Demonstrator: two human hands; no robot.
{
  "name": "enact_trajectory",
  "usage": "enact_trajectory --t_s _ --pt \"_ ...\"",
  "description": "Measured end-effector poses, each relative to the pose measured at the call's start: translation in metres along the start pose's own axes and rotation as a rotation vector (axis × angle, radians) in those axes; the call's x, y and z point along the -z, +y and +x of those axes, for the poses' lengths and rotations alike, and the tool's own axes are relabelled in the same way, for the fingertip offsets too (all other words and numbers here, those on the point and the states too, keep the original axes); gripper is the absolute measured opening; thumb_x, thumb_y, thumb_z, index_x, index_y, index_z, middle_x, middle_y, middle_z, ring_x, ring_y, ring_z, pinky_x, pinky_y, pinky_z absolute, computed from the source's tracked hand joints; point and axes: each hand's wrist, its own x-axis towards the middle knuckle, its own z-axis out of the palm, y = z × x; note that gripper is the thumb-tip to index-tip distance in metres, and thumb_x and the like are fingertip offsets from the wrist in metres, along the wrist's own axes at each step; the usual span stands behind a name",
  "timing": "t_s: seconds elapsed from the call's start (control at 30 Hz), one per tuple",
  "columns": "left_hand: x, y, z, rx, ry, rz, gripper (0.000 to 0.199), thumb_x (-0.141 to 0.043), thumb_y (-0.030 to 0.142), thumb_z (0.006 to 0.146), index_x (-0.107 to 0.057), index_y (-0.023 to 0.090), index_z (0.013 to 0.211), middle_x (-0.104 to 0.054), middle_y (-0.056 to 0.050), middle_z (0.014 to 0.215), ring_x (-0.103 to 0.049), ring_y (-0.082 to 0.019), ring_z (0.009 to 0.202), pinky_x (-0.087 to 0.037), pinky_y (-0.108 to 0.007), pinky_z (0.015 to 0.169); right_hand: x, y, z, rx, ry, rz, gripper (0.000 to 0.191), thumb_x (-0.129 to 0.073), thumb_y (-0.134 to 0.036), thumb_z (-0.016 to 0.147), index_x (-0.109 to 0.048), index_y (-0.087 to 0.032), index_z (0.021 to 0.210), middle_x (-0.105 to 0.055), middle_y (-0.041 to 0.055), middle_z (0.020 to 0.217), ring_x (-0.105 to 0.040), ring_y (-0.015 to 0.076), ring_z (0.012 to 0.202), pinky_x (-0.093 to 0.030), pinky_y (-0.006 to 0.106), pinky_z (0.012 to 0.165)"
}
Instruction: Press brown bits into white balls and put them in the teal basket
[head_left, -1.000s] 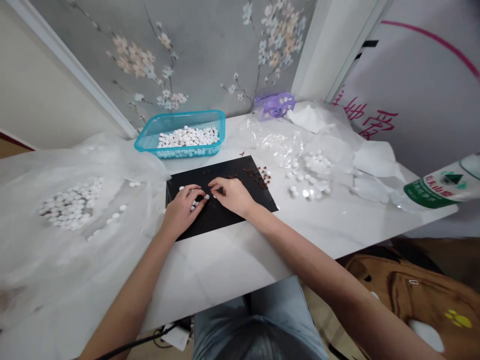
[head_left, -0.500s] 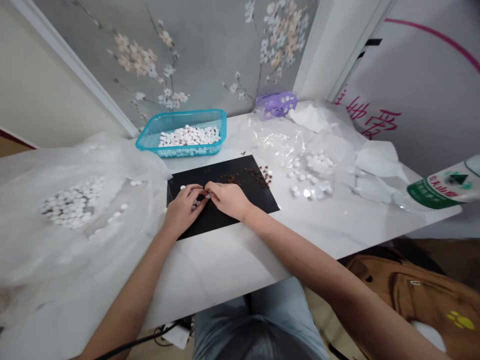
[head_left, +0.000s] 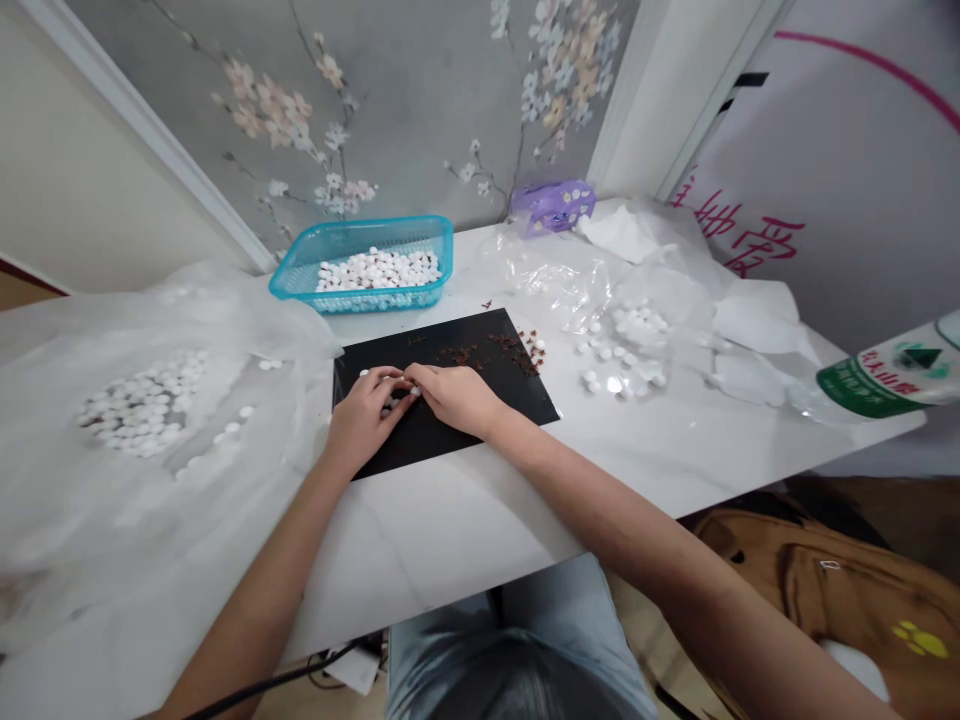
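Note:
Both hands meet over the left part of a black mat [head_left: 465, 428]. My left hand [head_left: 367, 412] is curved, its thumb and fingertips closed on a small white ball [head_left: 415, 391]. Against the same ball press the pinched fingertips of my right hand [head_left: 454, 397]. A few more white balls show partly under my left fingers. Small reddish-brown star-shaped pieces [head_left: 459, 356] lie scattered on the mat's upper part and past its right edge. Whether my right fingers also hold a brown piece is too small to tell.
Behind the mat stands a blue basket [head_left: 300, 285] of white balls with brown bits. Plastic sheeting [head_left: 45, 400] with white balls covers the left. On the right are loose balls [head_left: 605, 354], clear bags [head_left: 555, 285], a purple packet [head_left: 553, 207] and a bottle [head_left: 889, 372].
My right fingertips have shifted very slightly left, against my left fingertips. The rest looks the same apart from a small camera shift.

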Motion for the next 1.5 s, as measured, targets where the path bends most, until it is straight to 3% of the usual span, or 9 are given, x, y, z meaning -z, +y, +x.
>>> enact_trajectory --t_s 0.67,0.93,1.33,1.5 --pt "-0.001 -0.0007 0.0004 0.022 -0.016 -0.013 0.031 -0.042 0.045 0.088 -0.061 0.021 0.094 -0.058 -0.006 0.112 -0.057 -0.019 0.1 -0.048 -0.03 0.077 -0.0036 0.0008 -0.005 0.047 0.067 0.072 0.018 -0.038 -0.012 0.084 -0.044 -0.018 0.1 -0.064 0.0022 0.094 -0.061 0.0159 0.076 -0.038 0.026 0.058" --pt "-0.0007 -0.0021 0.0012 0.027 -0.02 -0.02 0.028 -0.043 0.043 0.088 -0.06 0.022 0.093 -0.057 -0.006 0.112 -0.057 -0.02 0.101 -0.048 -0.029 0.078 -0.0018 -0.0056 -0.0064 0.043 0.037 0.061 0.018 -0.038 -0.014 0.082 -0.041 -0.017 0.1 -0.061 0.0042 0.093 -0.058 0.0157 0.071 -0.037 0.027 0.057" --pt "-0.0001 -0.0045 0.0021 0.061 -0.035 -0.06 0.018 -0.046 0.031 0.085 -0.06 0.022 0.091 -0.059 -0.006 0.113 -0.056 -0.021 0.102 -0.049 -0.029 0.075 -0.0041 -0.0083 -0.0057 0.053 0.047 0.121 0.018 -0.034 -0.02 0.089 -0.042 -0.017 0.105 -0.061 0.0051 0.101 -0.058 0.0163 0.074 -0.038 0.026 0.06" --pt "0.0002 -0.0042 0.0019 0.054 -0.012 -0.072 0.021 -0.047 0.036 0.086 -0.061 0.021 0.089 -0.06 -0.006 0.111 -0.058 -0.02 0.097 -0.048 -0.028 0.071 -0.0032 -0.0071 -0.0044 0.051 0.042 0.201 0.016 -0.033 -0.02 0.09 -0.043 -0.018 0.102 -0.061 0.0042 0.1 -0.059 0.0157 0.078 -0.039 0.025 0.064"
